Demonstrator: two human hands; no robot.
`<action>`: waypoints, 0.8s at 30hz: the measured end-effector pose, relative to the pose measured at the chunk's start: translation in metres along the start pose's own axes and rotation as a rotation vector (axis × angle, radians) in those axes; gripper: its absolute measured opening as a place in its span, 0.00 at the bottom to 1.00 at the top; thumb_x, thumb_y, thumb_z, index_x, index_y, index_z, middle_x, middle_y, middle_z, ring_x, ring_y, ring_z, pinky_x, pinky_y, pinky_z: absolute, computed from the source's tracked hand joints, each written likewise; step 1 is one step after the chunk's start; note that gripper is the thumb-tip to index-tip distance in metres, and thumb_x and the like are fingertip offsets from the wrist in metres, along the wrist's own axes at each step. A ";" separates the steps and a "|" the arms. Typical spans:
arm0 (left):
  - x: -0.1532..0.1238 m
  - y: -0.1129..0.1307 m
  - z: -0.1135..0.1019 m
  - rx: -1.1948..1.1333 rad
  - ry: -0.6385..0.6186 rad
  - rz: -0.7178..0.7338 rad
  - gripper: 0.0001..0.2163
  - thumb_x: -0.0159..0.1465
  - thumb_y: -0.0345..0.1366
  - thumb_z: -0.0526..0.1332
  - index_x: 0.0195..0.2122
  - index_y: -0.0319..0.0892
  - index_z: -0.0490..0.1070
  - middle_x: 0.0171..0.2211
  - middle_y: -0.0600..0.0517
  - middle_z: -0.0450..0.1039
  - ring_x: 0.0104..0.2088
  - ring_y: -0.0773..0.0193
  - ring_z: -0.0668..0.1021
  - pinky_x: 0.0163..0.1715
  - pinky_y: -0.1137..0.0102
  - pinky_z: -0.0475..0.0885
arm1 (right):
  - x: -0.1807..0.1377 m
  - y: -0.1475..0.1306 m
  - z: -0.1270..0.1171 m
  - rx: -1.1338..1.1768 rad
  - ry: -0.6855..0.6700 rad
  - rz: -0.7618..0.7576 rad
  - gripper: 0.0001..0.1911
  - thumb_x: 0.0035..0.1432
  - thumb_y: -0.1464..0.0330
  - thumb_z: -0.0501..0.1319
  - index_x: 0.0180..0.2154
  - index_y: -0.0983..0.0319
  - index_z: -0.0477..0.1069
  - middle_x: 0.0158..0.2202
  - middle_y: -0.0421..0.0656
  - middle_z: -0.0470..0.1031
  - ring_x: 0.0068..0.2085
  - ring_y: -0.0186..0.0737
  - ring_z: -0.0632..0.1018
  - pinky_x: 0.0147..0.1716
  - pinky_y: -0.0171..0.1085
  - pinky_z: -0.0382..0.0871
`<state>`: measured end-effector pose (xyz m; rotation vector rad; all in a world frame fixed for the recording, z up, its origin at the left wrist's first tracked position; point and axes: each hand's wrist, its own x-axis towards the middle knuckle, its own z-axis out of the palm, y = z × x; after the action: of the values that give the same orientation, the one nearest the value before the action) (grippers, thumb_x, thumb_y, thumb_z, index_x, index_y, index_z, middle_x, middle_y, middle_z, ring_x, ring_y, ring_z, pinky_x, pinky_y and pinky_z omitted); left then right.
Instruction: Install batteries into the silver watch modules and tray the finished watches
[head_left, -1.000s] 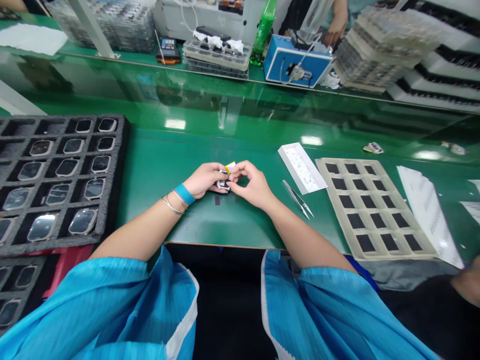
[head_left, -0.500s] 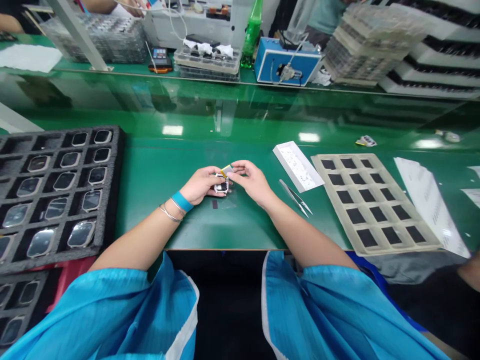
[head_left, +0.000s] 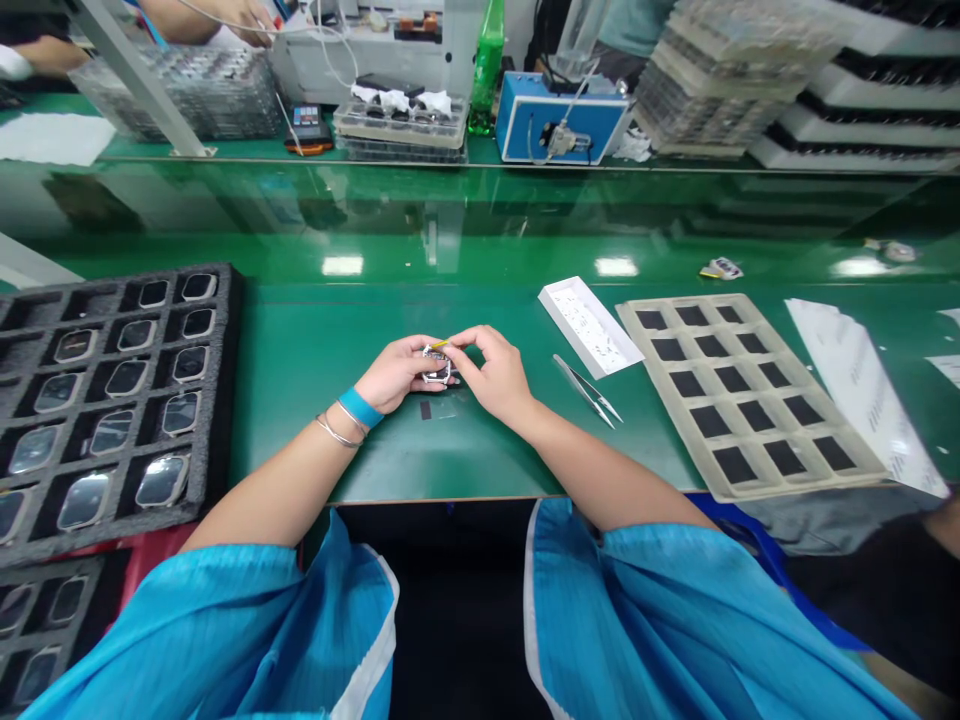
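My left hand [head_left: 391, 376] is closed around an open smartwatch case [head_left: 438, 377], its fingers along the frame. My right hand [head_left: 496, 378] pinches a small flat battery [head_left: 440, 344] with a yellow edge, close over the case. The battery now shows mostly edge-on, and my fingers hide part of both pieces. Just below the hands, a small black patch [head_left: 426, 410] lies on the green bench beside a piece of clear film [head_left: 445, 409]. To the right of my right hand rest metal tweezers [head_left: 586, 390].
A foam tray [head_left: 217, 400] of watches stands at left. On the right are a white box [head_left: 634, 352], a beige tray [head_left: 750, 398] with black squares, and white sheets [head_left: 862, 390]. A blue device [head_left: 517, 120] and green bottle [head_left: 487, 65] stand behind. Another person's hand [head_left: 251, 18] shows top left.
The battery has tilted from showing its flat silver face to mostly its yellow edge. My right hand has moved slightly left and down toward the case. The view has shifted a little.
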<state>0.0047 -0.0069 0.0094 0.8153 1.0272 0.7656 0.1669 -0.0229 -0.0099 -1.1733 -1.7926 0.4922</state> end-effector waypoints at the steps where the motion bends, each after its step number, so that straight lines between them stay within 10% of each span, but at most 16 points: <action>1: 0.000 0.001 0.000 -0.026 -0.003 -0.016 0.10 0.54 0.22 0.64 0.37 0.35 0.73 0.27 0.50 0.77 0.26 0.64 0.81 0.26 0.72 0.78 | -0.001 0.000 0.000 -0.056 -0.010 -0.038 0.06 0.63 0.64 0.60 0.35 0.58 0.74 0.35 0.43 0.79 0.40 0.42 0.76 0.47 0.44 0.68; 9: 0.002 0.009 -0.008 -0.289 -0.048 -0.074 0.11 0.61 0.25 0.56 0.40 0.34 0.76 0.34 0.45 0.79 0.34 0.64 0.81 0.39 0.67 0.80 | -0.001 0.004 0.002 -0.237 -0.124 -0.230 0.08 0.65 0.68 0.59 0.37 0.55 0.78 0.46 0.42 0.81 0.43 0.44 0.74 0.51 0.50 0.63; 13: 0.003 0.004 -0.009 -0.229 -0.078 0.013 0.13 0.57 0.22 0.63 0.43 0.36 0.75 0.37 0.48 0.79 0.35 0.65 0.81 0.40 0.69 0.79 | 0.000 0.007 0.003 -0.068 -0.082 -0.105 0.04 0.61 0.68 0.63 0.37 0.58 0.76 0.48 0.45 0.77 0.50 0.45 0.73 0.54 0.50 0.66; 18: 0.004 -0.002 -0.010 -0.145 -0.144 0.076 0.19 0.51 0.24 0.71 0.45 0.37 0.75 0.37 0.46 0.81 0.35 0.63 0.82 0.39 0.68 0.79 | 0.003 0.020 0.008 0.428 -0.217 0.232 0.30 0.52 0.63 0.68 0.56 0.56 0.63 0.57 0.49 0.70 0.53 0.44 0.76 0.47 0.44 0.76; 24: 0.005 -0.008 -0.009 -0.047 -0.151 0.165 0.21 0.47 0.34 0.76 0.41 0.37 0.76 0.37 0.45 0.81 0.35 0.62 0.82 0.39 0.67 0.78 | -0.001 0.014 0.012 0.655 -0.280 0.311 0.33 0.50 0.56 0.70 0.55 0.58 0.65 0.53 0.49 0.76 0.52 0.45 0.79 0.50 0.45 0.77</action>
<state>-0.0006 -0.0046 -0.0016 0.9112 0.8113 0.8512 0.1642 -0.0156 -0.0262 -0.9374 -1.4845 1.3652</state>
